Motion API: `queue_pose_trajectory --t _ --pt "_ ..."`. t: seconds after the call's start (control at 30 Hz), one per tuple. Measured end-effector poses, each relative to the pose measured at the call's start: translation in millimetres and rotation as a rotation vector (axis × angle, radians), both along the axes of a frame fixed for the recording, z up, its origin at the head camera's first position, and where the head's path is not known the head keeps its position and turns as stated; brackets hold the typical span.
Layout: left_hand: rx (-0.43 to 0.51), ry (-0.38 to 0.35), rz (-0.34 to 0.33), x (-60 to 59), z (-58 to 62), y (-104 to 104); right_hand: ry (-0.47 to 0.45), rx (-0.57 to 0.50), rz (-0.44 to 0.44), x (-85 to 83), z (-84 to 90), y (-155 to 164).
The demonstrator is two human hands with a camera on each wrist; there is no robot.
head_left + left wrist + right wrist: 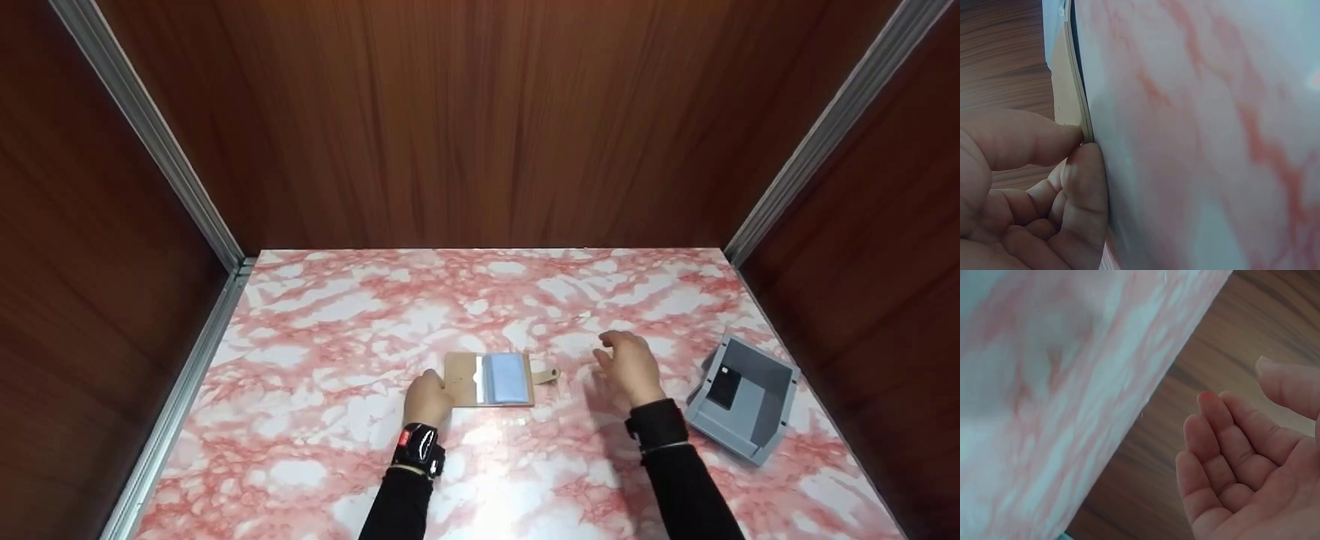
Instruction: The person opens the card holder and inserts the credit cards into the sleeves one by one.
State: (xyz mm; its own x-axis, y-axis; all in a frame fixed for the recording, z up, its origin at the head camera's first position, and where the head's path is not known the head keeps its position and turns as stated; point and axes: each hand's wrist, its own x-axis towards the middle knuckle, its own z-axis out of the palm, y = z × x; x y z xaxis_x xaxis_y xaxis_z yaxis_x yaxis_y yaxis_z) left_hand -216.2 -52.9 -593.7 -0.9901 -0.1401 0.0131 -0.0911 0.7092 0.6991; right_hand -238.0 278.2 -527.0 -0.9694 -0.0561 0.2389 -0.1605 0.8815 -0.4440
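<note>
A tan card wallet (489,379) lies open on the pink marbled table (330,352), with a blue card (507,377) in its right half and a small strap tab (546,374) sticking out to the right. My left hand (427,397) pinches the wallet's left edge; the left wrist view shows the thumb (1027,138) and a curled finger closing on that tan edge (1069,84). My right hand (628,364) hovers just right of the tab, holding nothing. In the right wrist view its fingers (1224,450) are relaxed and the palm is bare.
A grey open box (750,420) sits tilted at the right of the table, with a black card-like item (724,385) inside. Dark wooden walls (480,120) with metal corner rails close in the table on three sides.
</note>
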Motion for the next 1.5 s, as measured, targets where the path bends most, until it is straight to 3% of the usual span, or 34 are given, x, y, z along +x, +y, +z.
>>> queue_pose_trajectory --t 0.27,0.5,0.73,0.97,1.5 --pt "-0.034 0.054 -0.020 -0.5 -2.8 0 0.014 -0.012 -0.037 8.2 19.4 45" --pt "-0.037 0.059 -0.018 -1.5 -5.8 -1 0.001 -0.019 -0.102 17.4 22.6 76" --pt "-0.037 0.031 -0.008 -1.4 -4.8 0 -0.070 -0.052 -0.206 20.6 26.7 100" --pt "-0.028 0.053 -0.013 -1.0 -6.2 0 -0.191 -0.049 -0.284 21.2 29.8 124" --pt "-0.028 0.045 -0.007 0.3 -4.0 -1 -0.374 -0.056 -0.372 23.4 18.5 165"
